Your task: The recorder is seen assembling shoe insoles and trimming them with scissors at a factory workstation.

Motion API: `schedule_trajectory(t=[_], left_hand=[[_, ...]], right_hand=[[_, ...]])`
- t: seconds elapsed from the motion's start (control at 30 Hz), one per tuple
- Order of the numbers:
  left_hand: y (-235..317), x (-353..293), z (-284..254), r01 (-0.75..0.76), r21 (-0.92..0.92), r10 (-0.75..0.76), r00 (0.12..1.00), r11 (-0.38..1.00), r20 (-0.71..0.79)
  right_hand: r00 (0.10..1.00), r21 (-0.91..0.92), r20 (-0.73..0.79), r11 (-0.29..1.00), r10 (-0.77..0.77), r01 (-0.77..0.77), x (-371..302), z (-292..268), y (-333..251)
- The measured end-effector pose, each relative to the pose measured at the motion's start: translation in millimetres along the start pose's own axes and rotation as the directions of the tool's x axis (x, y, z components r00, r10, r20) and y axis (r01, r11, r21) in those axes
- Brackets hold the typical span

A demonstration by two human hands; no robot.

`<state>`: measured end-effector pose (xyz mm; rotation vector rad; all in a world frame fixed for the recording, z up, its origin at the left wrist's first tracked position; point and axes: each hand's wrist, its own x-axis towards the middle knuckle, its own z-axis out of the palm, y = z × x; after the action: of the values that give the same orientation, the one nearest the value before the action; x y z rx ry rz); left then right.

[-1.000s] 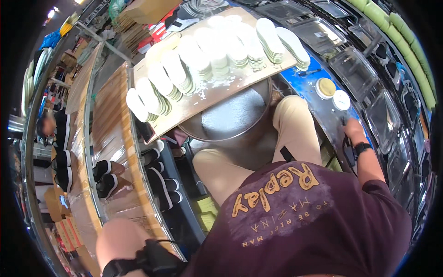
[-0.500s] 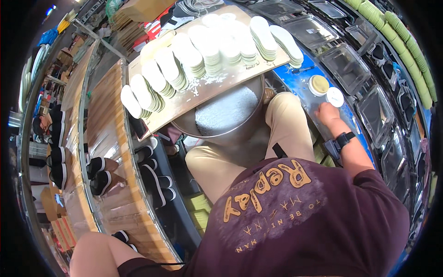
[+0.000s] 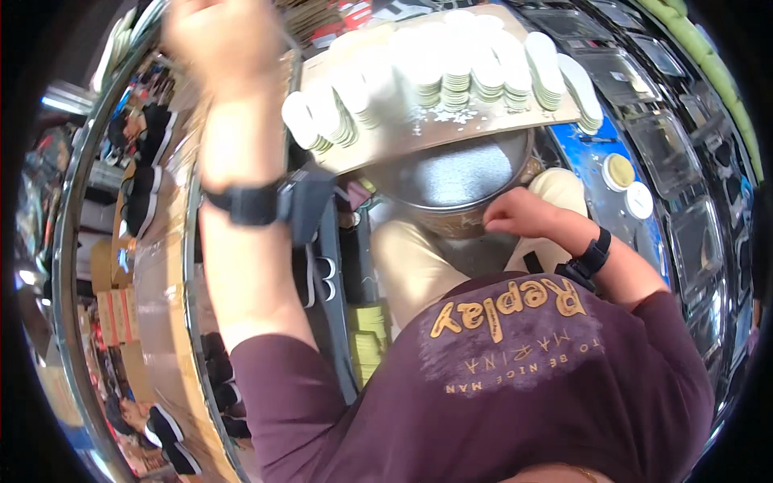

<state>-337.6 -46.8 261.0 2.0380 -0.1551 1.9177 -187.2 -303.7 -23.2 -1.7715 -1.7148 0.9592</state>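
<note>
My left hand (image 3: 221,44) is raised at the upper left beside the board, smeared by motion, so its fingers cannot be read. My right hand (image 3: 519,212) hovers by the near right rim of a large round metal tub (image 3: 459,211), its fingers curled closed; whatever may be in them is hidden. White, grainy-looking material (image 3: 463,173) shows inside the tub. A board (image 3: 378,149) lies across the tub's far side, carrying several stacks of white-topped, pale green shoe insoles (image 3: 455,76). Small white scraps (image 3: 455,117) lie along the board's near edge.
On the blue tabletop (image 3: 644,233) at right are a round tub with a yellowish top (image 3: 618,171), a white lid (image 3: 638,200) and a black pen (image 3: 597,139). Clear plastic trays (image 3: 696,233) line the far right. Black shoes (image 3: 143,201) stand on racks at left.
My right hand has moved left from beside the white lid to the tub's rim. My left arm has come into view, raised at the upper left. The whole view has shifted.
</note>
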Motion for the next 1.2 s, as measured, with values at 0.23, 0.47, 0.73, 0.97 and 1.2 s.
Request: schedule_trajectory(t=[0.23,0.47,0.73,0.97,1.2], left_hand=[[-74,-37,33,0.21,0.183,-0.213,0.977,0.96,0.0],[-71,-42,19,0.22,0.233,-0.233,0.972,0.947,0.032],[-58,-29,12,0.129,0.182,-0.144,0.987,0.975,0.074],[-56,-24,56,0.225,-0.07,-0.226,0.974,0.972,-0.003],[-27,-64,102,0.471,-0.236,-0.455,0.882,0.85,0.12]], right_hand=[[0.489,0.546,0.645,0.802,-0.587,0.242,70,44,-177],[0.77,0.573,0.511,0.819,-0.382,0.026,78,79,-212],[0.99,0.805,0.129,0.578,0.055,-0.136,119,62,-165],[0.976,0.844,-0.065,0.533,0.209,-0.058,127,39,-119],[0.979,0.872,-0.021,0.483,0.201,-0.081,101,19,-82]])
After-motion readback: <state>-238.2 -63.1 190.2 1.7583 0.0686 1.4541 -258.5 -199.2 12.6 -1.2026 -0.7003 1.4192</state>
